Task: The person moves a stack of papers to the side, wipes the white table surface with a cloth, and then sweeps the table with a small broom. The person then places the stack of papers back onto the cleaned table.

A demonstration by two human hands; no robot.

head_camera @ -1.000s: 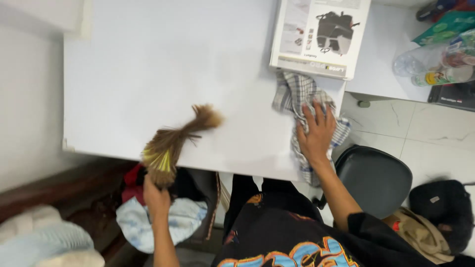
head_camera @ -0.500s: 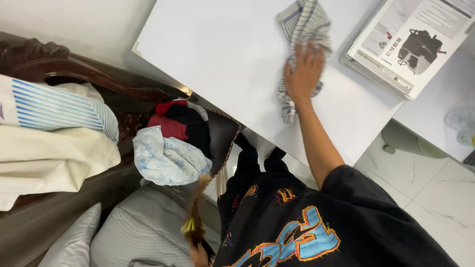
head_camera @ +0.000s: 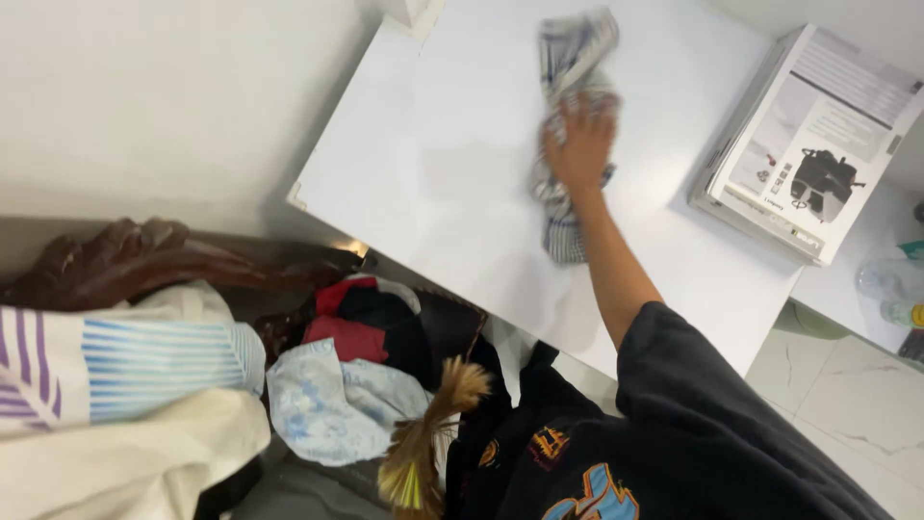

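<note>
Pressing flat, your right hand [head_camera: 579, 144] pins the checked cloth [head_camera: 568, 116] farther up the white table [head_camera: 433, 173] than before (wiping advances); the broom [head_camera: 423, 453] has dropped low, left hand unseen.

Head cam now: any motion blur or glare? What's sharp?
Head view: right hand and checked cloth are motion-smeared; the white table is bright and nearly featureless, with a soft arm shadow; the box and broom are fairly sharp.
</note>
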